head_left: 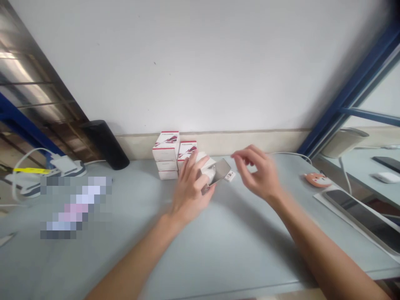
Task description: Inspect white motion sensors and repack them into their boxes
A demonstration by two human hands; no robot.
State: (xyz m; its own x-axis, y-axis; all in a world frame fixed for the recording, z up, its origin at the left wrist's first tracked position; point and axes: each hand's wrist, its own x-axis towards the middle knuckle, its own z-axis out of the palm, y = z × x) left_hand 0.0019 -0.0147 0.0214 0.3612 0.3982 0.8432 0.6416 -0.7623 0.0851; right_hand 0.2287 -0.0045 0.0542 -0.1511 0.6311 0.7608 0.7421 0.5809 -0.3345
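Note:
My left hand (192, 183) is wrapped round a small cardboard box (222, 170), whose flap stands raised and whose grey inside faces right. Something pale and blurred shows at the box's mouth. To the right of it, my right hand (258, 171) hovers above the desk with thumb and forefinger pinched together; what is between the tips, if anything, is too small to make out. Behind the box lies a little white packet (230, 176) with dark print. White and red cartons (165, 154) are stacked just left of my left hand, beside another carton (187, 149).
On the left stand a black cylinder (106, 143) and a power strip (56, 177) with a white charger and cables. A pixelated flat object (76, 208) lies before them. An orange animal-shaped item (318, 180) and a dark slab-like device (362, 214) lie right. A wall rises behind.

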